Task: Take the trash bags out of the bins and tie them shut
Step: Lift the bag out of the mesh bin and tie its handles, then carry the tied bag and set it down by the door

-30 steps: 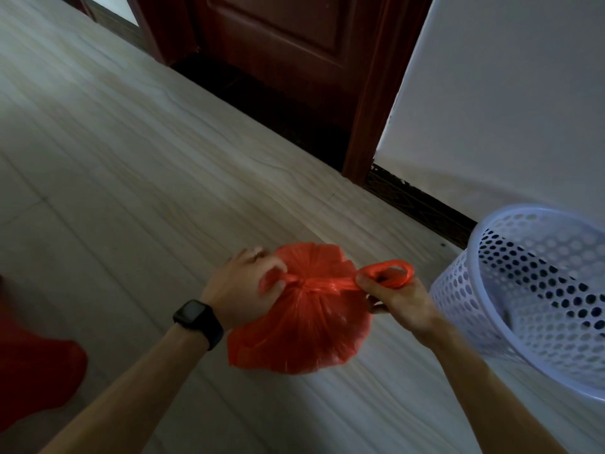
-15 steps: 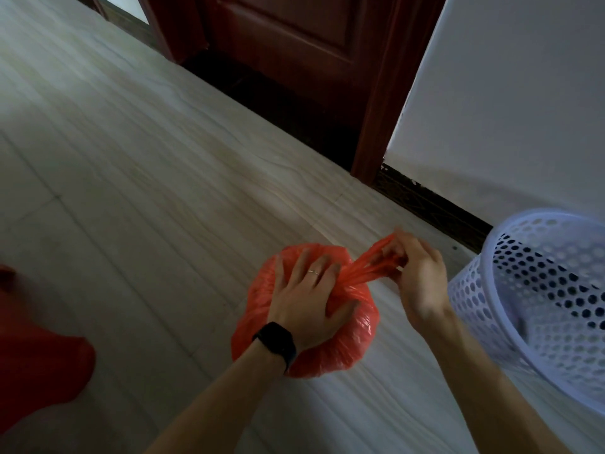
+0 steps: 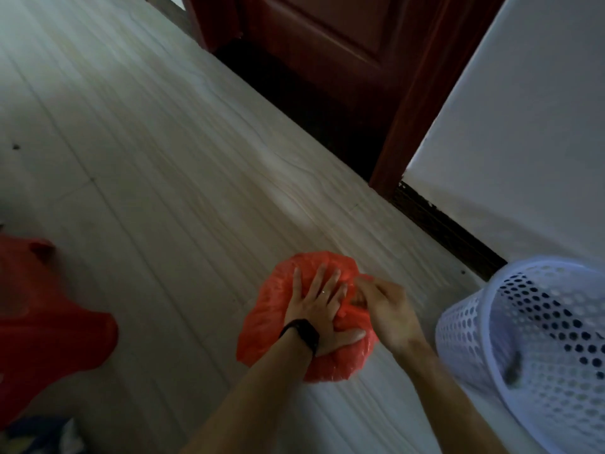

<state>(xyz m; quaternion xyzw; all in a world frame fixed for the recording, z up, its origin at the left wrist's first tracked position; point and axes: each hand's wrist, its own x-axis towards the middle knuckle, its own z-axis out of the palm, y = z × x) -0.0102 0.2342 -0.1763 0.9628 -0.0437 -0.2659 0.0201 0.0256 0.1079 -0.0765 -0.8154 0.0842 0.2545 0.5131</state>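
Leaving the second red bag [image 3: 49, 309] alone at the left edge. Pinning the red trash bag [image 3: 271, 309] to the floor near centre under the left hand [image 3: 322, 306], fingers straight and spread. Pinching its gathered neck in the curled right hand [image 3: 383, 306], just left of the white perforated bin [image 3: 474, 322]. Probably cinching the knot: pulling low and snug, pressing air out, sparing the thin plastic.

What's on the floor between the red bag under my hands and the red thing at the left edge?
Nothing: the head view shows only bare floor between the red bag and the red thing.
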